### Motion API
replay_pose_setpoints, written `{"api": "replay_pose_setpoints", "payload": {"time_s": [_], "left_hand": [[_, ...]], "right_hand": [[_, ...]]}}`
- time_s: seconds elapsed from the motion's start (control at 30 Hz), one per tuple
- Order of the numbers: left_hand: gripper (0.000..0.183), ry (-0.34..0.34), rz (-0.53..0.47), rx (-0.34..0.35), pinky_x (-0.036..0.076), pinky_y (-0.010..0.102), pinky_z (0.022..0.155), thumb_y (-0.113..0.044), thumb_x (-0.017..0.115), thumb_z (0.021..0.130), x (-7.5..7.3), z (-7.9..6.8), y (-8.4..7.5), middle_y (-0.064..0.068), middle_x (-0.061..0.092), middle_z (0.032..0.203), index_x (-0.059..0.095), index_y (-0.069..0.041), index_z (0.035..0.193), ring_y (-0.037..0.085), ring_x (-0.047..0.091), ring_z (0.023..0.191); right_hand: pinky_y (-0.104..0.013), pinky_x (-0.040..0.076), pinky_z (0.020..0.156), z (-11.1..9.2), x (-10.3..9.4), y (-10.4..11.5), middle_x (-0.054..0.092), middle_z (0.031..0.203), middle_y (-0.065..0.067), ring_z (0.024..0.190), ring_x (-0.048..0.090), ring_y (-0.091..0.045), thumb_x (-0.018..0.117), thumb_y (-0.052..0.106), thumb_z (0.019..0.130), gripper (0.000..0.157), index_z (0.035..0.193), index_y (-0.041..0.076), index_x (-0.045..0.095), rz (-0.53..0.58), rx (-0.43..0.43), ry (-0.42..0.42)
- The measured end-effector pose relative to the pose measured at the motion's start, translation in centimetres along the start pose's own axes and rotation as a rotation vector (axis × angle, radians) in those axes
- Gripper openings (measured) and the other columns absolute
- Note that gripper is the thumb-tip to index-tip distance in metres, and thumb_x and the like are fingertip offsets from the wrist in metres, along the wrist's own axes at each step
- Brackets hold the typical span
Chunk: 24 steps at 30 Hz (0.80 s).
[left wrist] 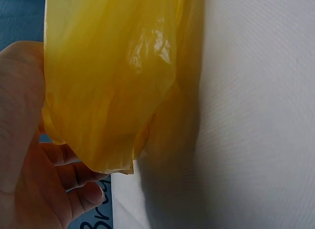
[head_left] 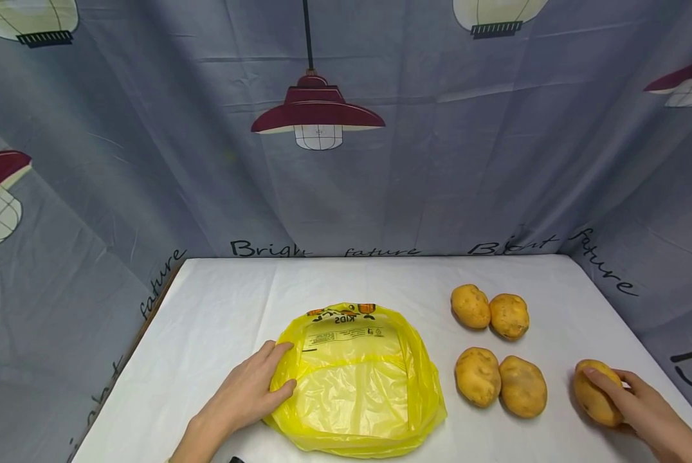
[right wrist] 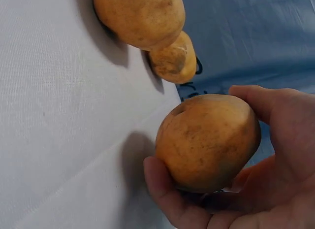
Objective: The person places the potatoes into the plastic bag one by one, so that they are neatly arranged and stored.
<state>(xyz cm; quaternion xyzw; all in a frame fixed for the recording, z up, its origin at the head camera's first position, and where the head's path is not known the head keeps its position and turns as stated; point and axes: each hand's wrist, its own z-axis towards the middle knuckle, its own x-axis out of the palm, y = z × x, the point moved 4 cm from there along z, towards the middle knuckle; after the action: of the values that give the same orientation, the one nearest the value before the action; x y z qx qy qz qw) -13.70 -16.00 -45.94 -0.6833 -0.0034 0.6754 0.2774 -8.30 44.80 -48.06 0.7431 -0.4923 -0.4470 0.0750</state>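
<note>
The yellow plastic bag point(head_left: 424, 366) lies well to the left of the held potato point(head_left: 596, 393) — with four more potatoes between the two. The right hand point(head_left: 641, 402) has its grip curled round that potato, thumb on top and fingers at the far and under side; its long axis runs from far left to near right in the head view. Whether it touches the surface point(head_left: 375, 280) I cannot tell.

The left hand is the nearer one to the bag. That hand point(head_left: 250, 386) holds the bag's left rim, film between thumb and fingers, the mouth spread wide and facing up.

Count: one bag and five potatoes — one in the right grip, four lying in two touching pairs. The far pair is the left far potato point(head_left: 470, 307) and right far potato point(head_left: 509, 316); the near pair, the left near potato point(head_left: 478, 377) and right near potato point(head_left: 523, 386).
</note>
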Motion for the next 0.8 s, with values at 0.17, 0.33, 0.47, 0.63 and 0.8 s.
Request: {"api": "replay_pose_setpoints", "payload": {"time_s": [0.17, 0.33, 0.47, 0.63, 0.8], "left_hand": [[0.056, -0.010, -0.002, 0.002, 0.052, 0.039, 0.083, -0.038, 0.068, 0.091, -0.1, -0.1, 0.0, -0.002, 0.053, 0.123, 0.054, -0.013, 0.139, 0.012, 0.056, 0.095], [0.057, -0.032, -0.013, 0.006, 0.053, 0.038, 0.083, -0.038, 0.068, 0.091, -0.1, -0.2, 0.0, -0.002, 0.050, 0.132, 0.053, -0.014, 0.141, 0.013, 0.058, 0.104], [0.059, -0.042, -0.016, 0.010, 0.053, 0.040, 0.086, -0.040, 0.068, 0.092, -0.2, -0.3, 0.1, -0.002, 0.049, 0.134, 0.052, -0.015, 0.143, 0.014, 0.058, 0.108], [0.059, -0.049, -0.017, 0.022, 0.052, 0.041, 0.087, -0.041, 0.067, 0.093, -0.3, -0.3, 0.1, -0.002, 0.049, 0.136, 0.051, -0.015, 0.144, 0.015, 0.058, 0.111], [0.057, -0.067, -0.019, 0.050, 0.052, 0.042, 0.090, -0.039, 0.067, 0.094, -0.5, -0.3, 0.2, -0.001, 0.050, 0.136, 0.051, -0.015, 0.144, 0.016, 0.057, 0.112]], "right_hand": [[-0.054, 0.052, 0.088, -0.4, 0.0, 0.8, 0.018, 0.132, -0.045, 0.117, 0.037, -0.057, 0.030, 0.074, 0.096, 0.115, 0.142, -0.026, -0.004, 0.109, -0.019, 0.051], [-0.042, 0.056, 0.078, -0.9, -0.2, 2.0, 0.024, 0.132, -0.043, 0.112, 0.044, -0.050, 0.031, 0.069, 0.098, 0.106, 0.144, -0.022, 0.002, 0.155, -0.065, 0.026], [-0.043, 0.056, 0.079, -1.2, -0.2, 2.7, 0.023, 0.134, -0.042, 0.115, 0.041, -0.051, 0.032, 0.070, 0.097, 0.108, 0.146, -0.021, 0.003, 0.172, -0.060, -0.017], [-0.040, 0.056, 0.079, -1.6, -0.1, 3.4, 0.020, 0.138, -0.043, 0.121, 0.037, -0.053, 0.032, 0.069, 0.098, 0.108, 0.148, -0.021, 0.000, 0.185, -0.076, -0.032], [-0.034, 0.057, 0.074, -1.9, 0.0, 4.3, 0.020, 0.139, -0.042, 0.121, 0.038, -0.052, 0.031, 0.067, 0.100, 0.104, 0.147, -0.020, 0.002, 0.194, -0.118, -0.013]]}}
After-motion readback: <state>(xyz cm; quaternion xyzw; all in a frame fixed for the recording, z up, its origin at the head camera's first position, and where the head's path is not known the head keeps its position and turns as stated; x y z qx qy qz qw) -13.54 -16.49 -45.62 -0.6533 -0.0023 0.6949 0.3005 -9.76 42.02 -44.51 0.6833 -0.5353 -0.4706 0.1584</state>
